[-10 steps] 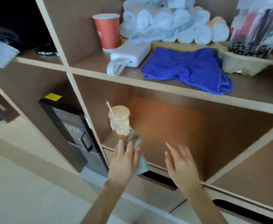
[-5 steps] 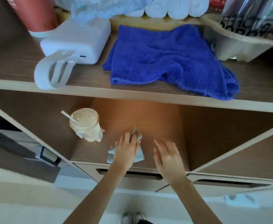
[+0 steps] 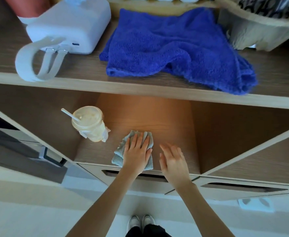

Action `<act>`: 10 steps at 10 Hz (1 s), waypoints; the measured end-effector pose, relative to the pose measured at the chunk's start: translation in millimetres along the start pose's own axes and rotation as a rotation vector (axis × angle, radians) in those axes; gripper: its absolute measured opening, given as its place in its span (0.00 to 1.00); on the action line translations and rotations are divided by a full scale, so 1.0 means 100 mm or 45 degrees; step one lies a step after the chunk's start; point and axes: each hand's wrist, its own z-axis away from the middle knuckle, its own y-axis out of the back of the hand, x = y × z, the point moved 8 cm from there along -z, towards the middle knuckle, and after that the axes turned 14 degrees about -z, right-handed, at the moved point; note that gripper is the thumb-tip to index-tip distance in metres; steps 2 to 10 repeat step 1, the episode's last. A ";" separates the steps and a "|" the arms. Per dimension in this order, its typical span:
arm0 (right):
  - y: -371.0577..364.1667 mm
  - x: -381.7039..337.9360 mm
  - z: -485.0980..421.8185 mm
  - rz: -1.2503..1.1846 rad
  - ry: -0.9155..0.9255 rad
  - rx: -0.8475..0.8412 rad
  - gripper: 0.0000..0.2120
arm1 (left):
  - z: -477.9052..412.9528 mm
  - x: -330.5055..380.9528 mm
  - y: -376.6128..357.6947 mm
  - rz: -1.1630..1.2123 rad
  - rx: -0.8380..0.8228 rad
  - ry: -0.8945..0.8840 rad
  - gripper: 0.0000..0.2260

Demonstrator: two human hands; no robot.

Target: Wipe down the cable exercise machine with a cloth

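A small pale grey-green cloth point(image 3: 119, 153) lies on the floor of a lower wooden shelf compartment point(image 3: 177, 134). My left hand point(image 3: 136, 151) lies flat on top of it with straight fingers, pressing it down. Just to the right, my right hand point(image 3: 172, 159) hovers with relaxed, spread fingers and holds nothing. No cable exercise machine is in view.
A lidded drink cup with a straw point(image 3: 90, 124) stands left of the cloth. On the shelf above lie a blue towel point(image 3: 174, 47), a white power bank with a strap point(image 3: 68, 28), a red cup point(image 3: 29, 6) and a cardboard tray point(image 3: 260, 28). Drawers point(image 3: 242, 187) sit below.
The camera has come closer and tilted down over the shelf. My left hand has slid the cloth to the right, away from the cup, and now lies flat on it.
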 end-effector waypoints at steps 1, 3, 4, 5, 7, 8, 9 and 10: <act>0.00 -0.01 0.01 0.002 0.026 0.022 0.18 | 0.00 0.00 0.18 0.032 0.155 -0.016 0.22; 0.00 -0.01 0.01 0.002 0.026 0.022 0.18 | 0.00 0.00 0.18 0.032 0.155 -0.016 0.22; 0.00 -0.01 0.01 0.002 0.026 0.022 0.18 | 0.00 0.00 0.18 0.032 0.155 -0.016 0.22; 0.00 -0.01 0.01 0.002 0.026 0.022 0.18 | 0.00 0.00 0.18 0.032 0.155 -0.016 0.22; 0.00 -0.01 0.01 0.002 0.026 0.022 0.18 | 0.00 0.00 0.18 0.032 0.155 -0.016 0.22; 0.00 -0.01 0.01 0.002 0.026 0.022 0.18 | 0.00 0.00 0.18 0.032 0.155 -0.016 0.22; 0.00 -0.01 0.01 0.002 0.026 0.022 0.18 | 0.00 0.00 0.18 0.032 0.155 -0.016 0.22; 0.00 -0.01 0.01 0.002 0.026 0.022 0.18 | 0.00 0.00 0.18 0.032 0.155 -0.016 0.22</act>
